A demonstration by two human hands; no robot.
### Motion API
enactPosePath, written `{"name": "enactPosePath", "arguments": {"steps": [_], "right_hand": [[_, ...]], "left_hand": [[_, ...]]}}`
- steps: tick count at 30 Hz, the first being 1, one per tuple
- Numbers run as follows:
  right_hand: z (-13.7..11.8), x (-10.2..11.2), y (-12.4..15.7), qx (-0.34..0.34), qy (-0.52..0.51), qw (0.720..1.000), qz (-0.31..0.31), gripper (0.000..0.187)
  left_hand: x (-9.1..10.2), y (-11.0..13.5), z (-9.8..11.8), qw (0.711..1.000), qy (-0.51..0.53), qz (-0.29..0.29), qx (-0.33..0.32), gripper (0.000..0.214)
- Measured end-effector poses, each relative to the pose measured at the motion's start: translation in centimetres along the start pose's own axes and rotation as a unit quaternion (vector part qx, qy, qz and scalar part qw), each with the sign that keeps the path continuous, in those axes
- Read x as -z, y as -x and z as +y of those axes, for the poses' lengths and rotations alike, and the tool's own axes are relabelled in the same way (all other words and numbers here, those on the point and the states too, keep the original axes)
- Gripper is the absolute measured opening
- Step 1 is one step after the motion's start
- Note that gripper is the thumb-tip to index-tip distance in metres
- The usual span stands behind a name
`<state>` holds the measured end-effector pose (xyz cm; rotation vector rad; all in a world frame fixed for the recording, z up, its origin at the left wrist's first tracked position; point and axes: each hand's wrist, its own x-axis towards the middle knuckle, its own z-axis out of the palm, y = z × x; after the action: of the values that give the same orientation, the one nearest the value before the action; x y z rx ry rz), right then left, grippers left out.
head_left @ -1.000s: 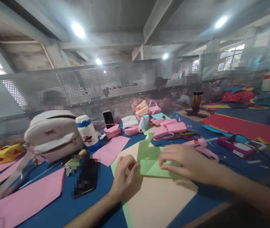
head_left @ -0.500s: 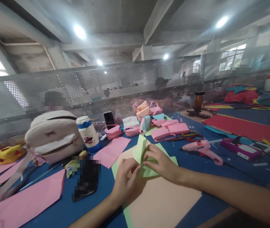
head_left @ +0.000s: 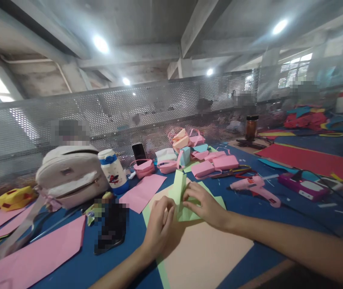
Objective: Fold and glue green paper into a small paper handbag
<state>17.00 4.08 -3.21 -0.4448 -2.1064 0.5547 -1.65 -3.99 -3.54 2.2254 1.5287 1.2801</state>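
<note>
A light green folded paper (head_left: pixel 178 188) stands up between my hands, partly covered by my fingers. My left hand (head_left: pixel 160 220) has its fingers curled in a pinch at the paper's lower left edge. On the other side, my right hand (head_left: pixel 201 202) pinches the folded paper, thumb and fingers close together. More green paper (head_left: pixel 219 204) lies flat under and beside my right hand. Beneath everything is a large peach paper sheet (head_left: pixel 204 253) with a green sheet's edge showing at its left.
Left of me are a pink sheet (head_left: pixel 39 253), a white backpack (head_left: pixel 72 176) and a bottle (head_left: pixel 115 172). Small pink paper bags (head_left: pixel 226 161) and a phone (head_left: pixel 139 151) stand behind. On the right lie a pink glue gun (head_left: pixel 256 188), a purple device (head_left: pixel 302 188) and red paper (head_left: pixel 313 160).
My left hand has shifted slightly up, its fingers at the folded paper's edge. The right hand stays nearly in place. The camera view has shifted a little.
</note>
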Motion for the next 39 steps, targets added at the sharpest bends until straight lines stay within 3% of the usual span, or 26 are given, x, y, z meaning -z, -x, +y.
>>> {"name": "enactPosePath", "arguments": {"steps": [3,8,11,14,19,30,39], "right_hand": [[0.1,0.0,0.0,-0.021,-0.024,0.999,0.012,0.013],[-0.5,0.1,0.0,-0.04,-0.066,0.996,0.039,0.013],[-0.8,0.1,0.0,-0.05,-0.108,0.992,0.031,0.011],[-0.8,0.2,0.1,-0.048,-0.13,0.99,0.022,0.009],[-0.2,0.2,-0.1,-0.058,-0.13,0.989,0.049,0.011],[0.8,0.1,-0.3,-0.166,-0.193,0.966,0.037,0.017],[0.4,-0.2,-0.2,-0.123,-0.191,0.974,0.014,0.007]], "left_hand": [[-0.1,0.1,-0.3,1.0,-0.005,0.004,-0.022,0.02],[-0.5,0.1,-0.5,0.988,-0.088,-0.081,-0.095,0.063],[-0.7,0.1,-0.6,0.984,-0.088,-0.121,-0.096,0.071],[-0.9,0.0,-0.7,0.986,-0.074,-0.119,-0.093,0.074],[-1.1,-0.2,-1.0,0.99,-0.041,-0.111,-0.081,0.072],[-1.4,0.2,-2.5,0.994,0.009,-0.106,0.017,0.067],[-1.0,-1.2,-1.8,0.984,0.137,-0.1,0.053,0.049]]}}
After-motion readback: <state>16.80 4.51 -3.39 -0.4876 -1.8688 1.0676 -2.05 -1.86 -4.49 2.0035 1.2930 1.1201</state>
